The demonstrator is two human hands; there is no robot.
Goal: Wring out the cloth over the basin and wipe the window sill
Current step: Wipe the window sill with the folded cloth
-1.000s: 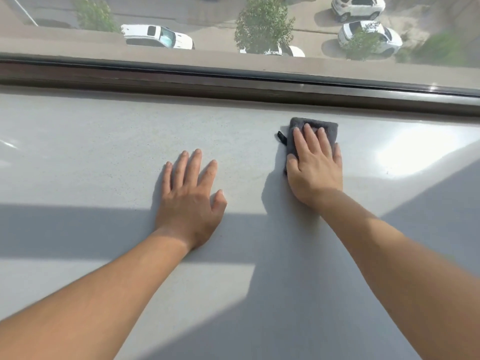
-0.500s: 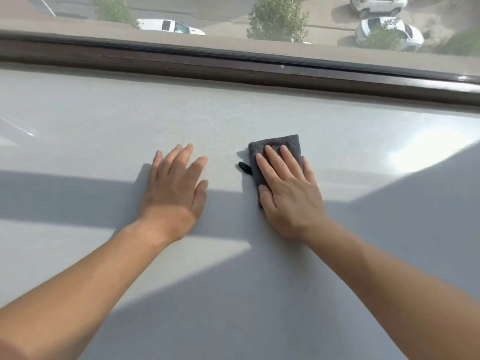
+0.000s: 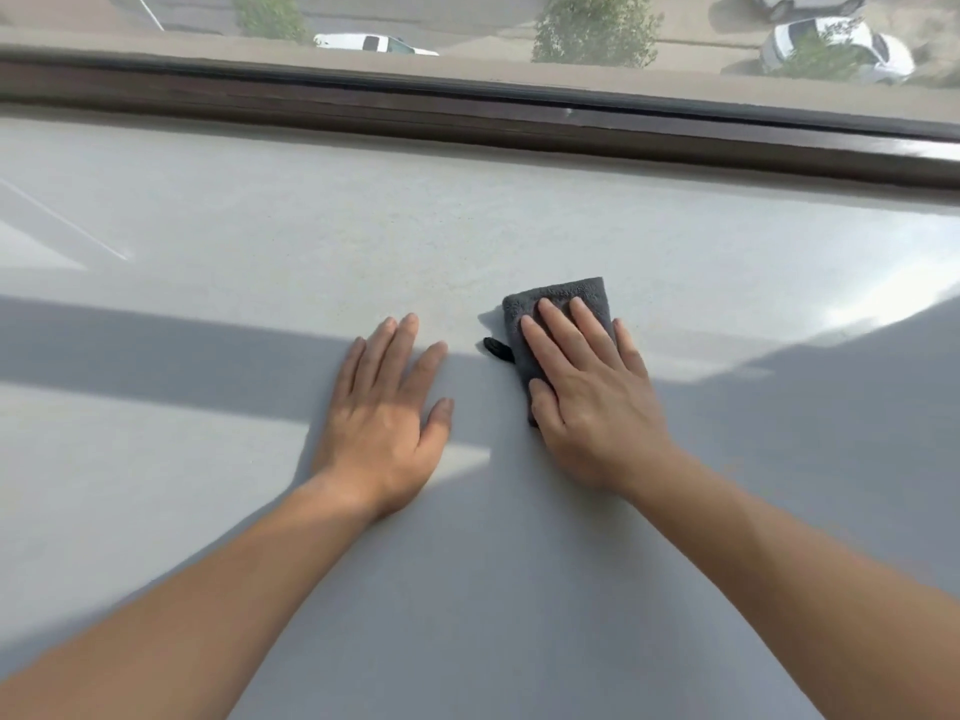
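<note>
Cloth [image 3: 558,298] flat under right hand [image 3: 592,402]

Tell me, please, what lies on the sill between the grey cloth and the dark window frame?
Nothing: in the head view, the stretch of window sill from the cloth under the right hand up to the frame is bare.

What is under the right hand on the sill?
A folded dark grey cloth lies flat under the right hand, pressed on the window sill. Its far edge and a black tag show; the rest is covered.
</note>
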